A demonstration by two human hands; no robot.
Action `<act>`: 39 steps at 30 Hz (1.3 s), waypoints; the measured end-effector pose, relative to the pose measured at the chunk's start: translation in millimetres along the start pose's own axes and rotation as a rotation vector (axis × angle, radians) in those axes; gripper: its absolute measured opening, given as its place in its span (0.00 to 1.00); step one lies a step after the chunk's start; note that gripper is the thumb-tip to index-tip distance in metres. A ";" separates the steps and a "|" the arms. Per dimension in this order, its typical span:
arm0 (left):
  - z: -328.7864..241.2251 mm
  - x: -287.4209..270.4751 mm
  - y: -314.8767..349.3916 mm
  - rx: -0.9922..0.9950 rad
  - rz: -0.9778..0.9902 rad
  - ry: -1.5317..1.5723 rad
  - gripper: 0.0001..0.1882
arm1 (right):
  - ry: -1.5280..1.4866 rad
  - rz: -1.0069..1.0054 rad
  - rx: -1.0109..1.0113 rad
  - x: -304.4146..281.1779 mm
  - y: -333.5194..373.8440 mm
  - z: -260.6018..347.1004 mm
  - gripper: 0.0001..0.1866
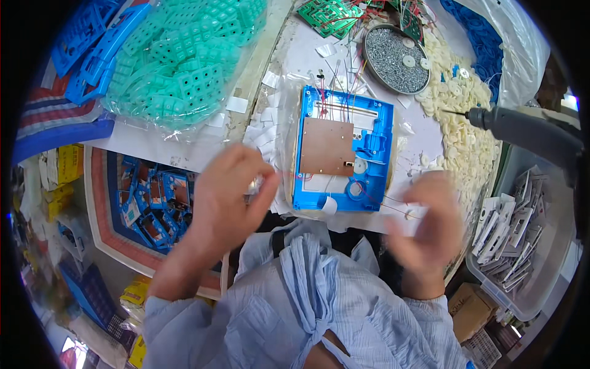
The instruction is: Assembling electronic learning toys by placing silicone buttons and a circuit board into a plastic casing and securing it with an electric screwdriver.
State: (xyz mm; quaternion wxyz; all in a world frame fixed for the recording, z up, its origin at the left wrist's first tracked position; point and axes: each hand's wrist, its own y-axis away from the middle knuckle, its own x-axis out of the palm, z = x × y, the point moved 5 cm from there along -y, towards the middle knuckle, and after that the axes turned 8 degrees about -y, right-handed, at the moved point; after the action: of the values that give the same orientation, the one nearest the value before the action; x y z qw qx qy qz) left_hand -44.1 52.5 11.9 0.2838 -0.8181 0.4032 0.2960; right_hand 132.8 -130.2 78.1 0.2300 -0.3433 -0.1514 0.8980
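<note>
Blue plastic housing [342,150] with brown board lies at bench near edge, between both hands. Left hand [224,197] fingers bent, touching white paper scraps [265,132]. Right hand [430,224] blurred, grip cannot tell.

— What sort of place is this?

— A small assembly workshop. The counter [184,150] carries a round metal tray of screws [393,58], green circuit boards [329,15] and a grey electric screwdriver [528,129].

— Anything else?

— A bag of turquoise rubber keypads [184,55] at the far left corner, and a clear bin of white plastic parts [510,240] off the right edge.
</note>
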 end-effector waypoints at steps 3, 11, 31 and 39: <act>11.8 8.6 -25.3 0.022 0.021 -0.042 0.04 | 0.046 0.360 0.149 57.5 16.2 -5.5 0.21; 4.9 7.6 -27.6 -0.019 -0.046 -0.135 0.10 | 0.040 0.260 0.166 51.1 8.8 -30.0 0.12; -25.1 47.7 -25.4 0.100 -0.035 -0.093 0.06 | -0.089 -0.027 0.115 53.8 -7.0 -49.0 0.12; -18.9 37.2 -24.2 0.201 0.007 -0.112 0.07 | -0.077 0.116 0.227 65.4 -7.1 -48.6 0.08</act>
State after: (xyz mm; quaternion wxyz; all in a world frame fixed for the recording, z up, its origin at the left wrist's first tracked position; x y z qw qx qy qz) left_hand -0.6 33.4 3.4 0.3855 -0.7663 0.4173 0.3002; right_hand 125.3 -84.8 10.4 0.2088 -0.2884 -0.0376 0.9337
